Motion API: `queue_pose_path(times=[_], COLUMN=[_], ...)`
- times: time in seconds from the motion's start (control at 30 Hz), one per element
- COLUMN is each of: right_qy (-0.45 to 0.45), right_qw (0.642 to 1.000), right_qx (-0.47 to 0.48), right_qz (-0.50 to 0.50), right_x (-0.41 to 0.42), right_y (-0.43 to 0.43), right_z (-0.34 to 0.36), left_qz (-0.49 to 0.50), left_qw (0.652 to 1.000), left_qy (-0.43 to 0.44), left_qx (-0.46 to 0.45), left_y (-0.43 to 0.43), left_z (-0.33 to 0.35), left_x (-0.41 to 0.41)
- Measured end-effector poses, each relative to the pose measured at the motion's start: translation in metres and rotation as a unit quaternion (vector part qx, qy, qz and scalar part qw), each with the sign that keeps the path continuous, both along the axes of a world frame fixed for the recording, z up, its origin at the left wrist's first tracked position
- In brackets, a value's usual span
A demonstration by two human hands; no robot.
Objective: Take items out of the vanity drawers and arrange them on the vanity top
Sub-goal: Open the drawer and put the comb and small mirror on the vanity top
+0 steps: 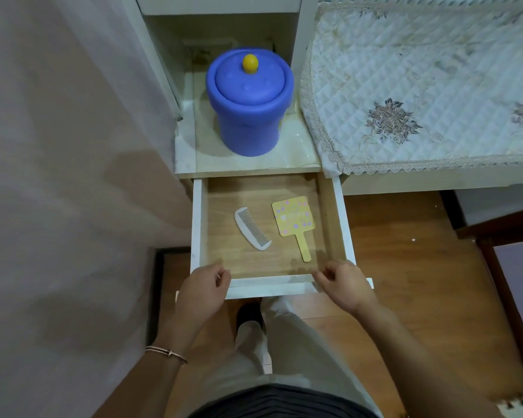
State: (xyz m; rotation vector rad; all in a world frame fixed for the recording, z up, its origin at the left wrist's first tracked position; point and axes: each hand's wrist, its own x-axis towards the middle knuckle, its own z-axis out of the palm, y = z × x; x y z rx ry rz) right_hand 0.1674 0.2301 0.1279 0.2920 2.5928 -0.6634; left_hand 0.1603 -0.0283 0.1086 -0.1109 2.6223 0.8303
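Note:
The vanity drawer (197, 224) is pulled out, showing its wooden bottom. A white comb (251, 229) lies in it left of centre, slanted. To its right lies a yellow hand mirror (293, 220) with pastel dots, its handle pointing toward me. My left hand (204, 286) grips the drawer's white front panel at the left corner. My right hand (341, 286) grips the same panel at the right corner, fingers curled over its edge.
On the vanity top (296, 152) above the drawer stands a blue lidded tub (249, 101) with a yellow knob. A quilted lace-edged cloth (420, 86) covers the surface to the right. A wall is at left; a dark wooden chair (501, 251) stands at right.

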Motion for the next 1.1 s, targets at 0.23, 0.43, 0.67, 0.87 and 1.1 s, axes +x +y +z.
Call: queue_pose_path(times=[0.23,0.43,0.67,0.87,1.1], right_qy=[-0.097,-0.120,-0.136,-0.130,-0.131], right_qw=[0.993,0.992,0.981,0.980,0.956], right_qx=[0.061,-0.028,-0.023,-0.013,-0.109], right_qz=[0.038,-0.041,-0.134,-0.153,-0.238], right_x=[-0.041,-0.076,-0.099,-0.100,-0.096], right_y=[-0.006,-0.013,-0.019,-0.025,-0.021], right_z=[-0.013,-0.039,-0.062,-0.068,-0.060], left_qz=[-0.033,0.019,0.235,0.229,0.244], left_qw=[0.992,0.996,0.964,0.967,0.962], left_qy=[-0.047,-0.053,-0.116,-0.105,-0.124], left_qx=[-0.111,-0.071,-0.055,-0.048,-0.017], left_y=[0.023,0.058,0.097,0.092,0.084], left_z=[-0.002,-0.022,-0.064,-0.077,-0.067], left_x=[-0.030,-0.076,-0.105,-0.110,-0.113])
